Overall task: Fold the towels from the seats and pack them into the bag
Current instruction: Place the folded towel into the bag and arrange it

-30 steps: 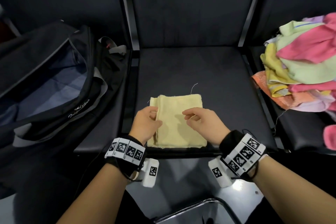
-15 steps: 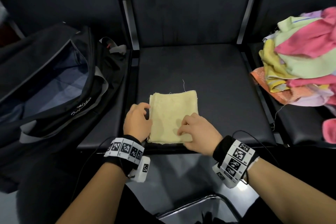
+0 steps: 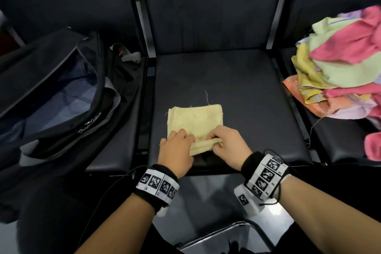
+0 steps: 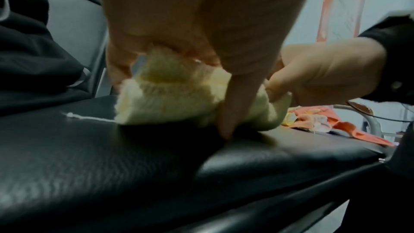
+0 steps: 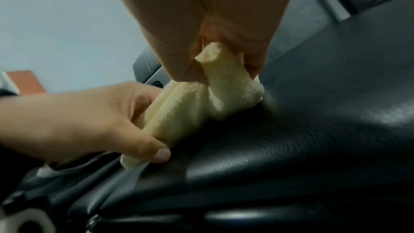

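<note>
One folded pale-yellow terry towel (image 3: 195, 121) lies on the black padded seat (image 3: 247, 97). Left hand (image 3: 175, 150) and right hand (image 3: 228, 144) both pinch its raised near edge, fingers curled. One open black bag (image 3: 61, 97) stands left.

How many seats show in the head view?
3: the middle seat holds the yellow towel, the left seat the bag, the right seat the towel pile.

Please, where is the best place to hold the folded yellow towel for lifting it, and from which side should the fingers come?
Probably the near edge of the yellow towel, approached from the seat's front: both the left hand and the right hand already pinch that raised, rolled edge, while the far part lies flat on the seat.
</note>
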A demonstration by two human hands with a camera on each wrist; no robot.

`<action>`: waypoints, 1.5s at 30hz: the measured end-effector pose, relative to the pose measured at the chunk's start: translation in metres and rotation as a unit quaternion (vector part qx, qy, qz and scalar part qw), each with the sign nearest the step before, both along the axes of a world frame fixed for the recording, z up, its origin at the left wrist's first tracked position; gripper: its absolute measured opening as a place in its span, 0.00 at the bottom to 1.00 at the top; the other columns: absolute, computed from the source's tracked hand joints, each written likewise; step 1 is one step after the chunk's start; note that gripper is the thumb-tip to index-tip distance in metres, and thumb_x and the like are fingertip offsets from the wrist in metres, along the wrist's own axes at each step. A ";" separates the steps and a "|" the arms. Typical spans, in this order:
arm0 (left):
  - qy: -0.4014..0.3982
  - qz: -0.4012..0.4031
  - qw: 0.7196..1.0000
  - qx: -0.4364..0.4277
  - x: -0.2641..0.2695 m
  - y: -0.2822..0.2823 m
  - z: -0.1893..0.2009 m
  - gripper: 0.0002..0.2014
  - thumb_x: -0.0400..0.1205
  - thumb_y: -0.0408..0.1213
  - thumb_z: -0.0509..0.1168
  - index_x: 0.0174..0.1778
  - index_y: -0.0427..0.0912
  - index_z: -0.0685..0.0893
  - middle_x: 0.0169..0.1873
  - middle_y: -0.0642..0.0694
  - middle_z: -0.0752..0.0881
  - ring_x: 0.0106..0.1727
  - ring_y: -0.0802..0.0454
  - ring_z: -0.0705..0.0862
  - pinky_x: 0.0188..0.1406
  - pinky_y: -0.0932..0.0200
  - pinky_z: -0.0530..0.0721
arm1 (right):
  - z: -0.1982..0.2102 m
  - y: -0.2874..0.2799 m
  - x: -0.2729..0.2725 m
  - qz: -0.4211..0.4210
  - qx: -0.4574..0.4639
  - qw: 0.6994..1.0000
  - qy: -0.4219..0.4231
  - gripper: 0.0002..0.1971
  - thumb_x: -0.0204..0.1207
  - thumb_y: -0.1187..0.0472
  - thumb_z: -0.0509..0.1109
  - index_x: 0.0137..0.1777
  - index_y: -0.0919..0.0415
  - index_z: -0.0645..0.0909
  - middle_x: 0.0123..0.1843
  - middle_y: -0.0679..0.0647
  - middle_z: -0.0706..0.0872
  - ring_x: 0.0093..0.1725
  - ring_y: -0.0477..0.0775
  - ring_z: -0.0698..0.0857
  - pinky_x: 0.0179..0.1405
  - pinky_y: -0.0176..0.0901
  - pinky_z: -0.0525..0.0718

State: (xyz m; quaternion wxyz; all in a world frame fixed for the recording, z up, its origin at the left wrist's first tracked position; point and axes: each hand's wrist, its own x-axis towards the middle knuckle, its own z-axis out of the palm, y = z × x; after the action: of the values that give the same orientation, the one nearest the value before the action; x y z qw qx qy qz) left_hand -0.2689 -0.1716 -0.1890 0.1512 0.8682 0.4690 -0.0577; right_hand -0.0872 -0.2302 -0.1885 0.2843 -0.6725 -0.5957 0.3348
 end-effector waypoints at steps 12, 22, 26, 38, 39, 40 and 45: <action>-0.130 0.000 0.990 -0.056 -0.020 0.022 -0.008 0.14 0.77 0.33 0.66 0.55 0.48 0.89 0.54 0.57 0.82 0.60 0.52 0.73 0.64 0.53 0.76 | -0.012 -0.013 0.005 0.119 0.079 0.956 -0.254 0.19 0.62 0.75 0.70 0.55 0.63 0.83 0.54 0.56 0.83 0.52 0.61 0.83 0.55 0.47 0.81; -0.294 0.130 0.936 -0.140 -0.033 0.042 -0.006 0.09 0.72 0.29 0.71 0.39 0.50 0.86 0.32 0.56 0.85 0.36 0.62 0.81 0.36 0.67 0.76 | -0.008 0.007 0.031 -0.092 0.017 0.995 0.045 0.10 0.79 0.64 0.70 0.56 0.49 0.79 0.45 0.47 0.87 0.43 0.40 0.83 0.42 0.26 0.76; -0.351 0.189 0.897 -0.191 -0.029 0.044 -0.008 0.07 0.77 0.33 0.74 0.39 0.46 0.83 0.29 0.56 0.84 0.29 0.62 0.78 0.31 0.66 0.76 | -0.010 0.012 0.038 -0.162 0.024 0.983 0.079 0.09 0.78 0.60 0.74 0.55 0.48 0.80 0.45 0.41 0.87 0.44 0.32 0.82 0.41 0.21 0.74; -0.387 0.277 0.859 -0.189 -0.018 0.048 -0.026 0.07 0.83 0.41 0.71 0.42 0.43 0.85 0.34 0.35 0.85 0.21 0.55 0.80 0.14 0.57 0.77 | -0.026 0.028 0.048 -0.186 -0.060 0.979 0.051 0.25 0.77 0.53 0.75 0.73 0.46 0.74 0.40 0.45 0.78 0.43 0.45 0.79 0.44 0.36 0.74; -0.387 0.280 0.857 -0.190 -0.017 0.047 -0.027 0.07 0.83 0.41 0.71 0.43 0.43 0.85 0.33 0.37 0.84 0.19 0.57 0.78 0.13 0.61 0.75 | -0.026 0.029 0.049 -0.175 -0.078 0.980 0.052 0.29 0.78 0.51 0.74 0.78 0.46 0.70 0.43 0.44 0.79 0.47 0.46 0.80 0.47 0.36 0.75; -0.384 0.284 0.858 -0.189 -0.016 0.047 -0.028 0.07 0.84 0.42 0.70 0.42 0.43 0.85 0.32 0.39 0.83 0.18 0.57 0.78 0.12 0.62 0.74 | -0.026 0.031 0.050 -0.162 -0.096 0.981 0.049 0.31 0.79 0.50 0.73 0.81 0.46 0.68 0.49 0.44 0.81 0.53 0.47 0.81 0.53 0.38 0.75; -0.357 0.297 0.868 -0.174 -0.015 0.050 -0.034 0.08 0.84 0.44 0.69 0.40 0.46 0.84 0.30 0.44 0.82 0.20 0.54 0.78 0.12 0.61 0.74 | -0.021 0.040 0.052 -0.099 -0.146 0.984 -0.015 0.16 0.79 0.48 0.71 0.65 0.51 0.81 0.57 0.52 0.85 0.59 0.54 0.83 0.52 0.43 0.77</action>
State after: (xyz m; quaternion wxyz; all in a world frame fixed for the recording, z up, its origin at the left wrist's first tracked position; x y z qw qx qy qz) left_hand -0.2837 -0.1219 -0.2232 0.4666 0.6089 0.6015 0.2230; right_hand -0.0348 -0.1897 -0.2096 0.2057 -0.7673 -0.4753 0.3783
